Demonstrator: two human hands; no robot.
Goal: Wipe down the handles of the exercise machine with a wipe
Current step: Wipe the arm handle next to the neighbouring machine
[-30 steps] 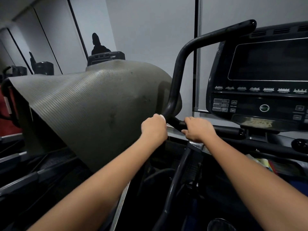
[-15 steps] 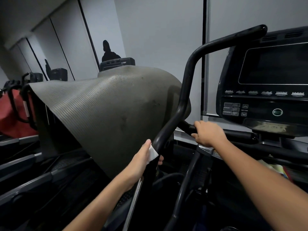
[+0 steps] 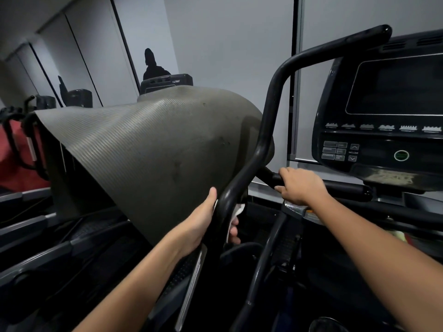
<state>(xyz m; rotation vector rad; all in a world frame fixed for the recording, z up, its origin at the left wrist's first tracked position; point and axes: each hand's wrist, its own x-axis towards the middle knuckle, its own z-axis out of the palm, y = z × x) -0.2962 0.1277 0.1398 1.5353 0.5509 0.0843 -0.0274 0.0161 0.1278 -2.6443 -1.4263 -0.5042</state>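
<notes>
My left hand wraps the white wipe around the curved handle low down; my right hand grips the crossbar. Upper handle likely unwiped.

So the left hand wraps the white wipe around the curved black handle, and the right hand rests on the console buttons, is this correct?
Not quite. In the head view the right hand closes on the horizontal black bar below the console, not on its buttons. The rest holds: the left hand wraps the white wipe around the curved black handle.
</notes>
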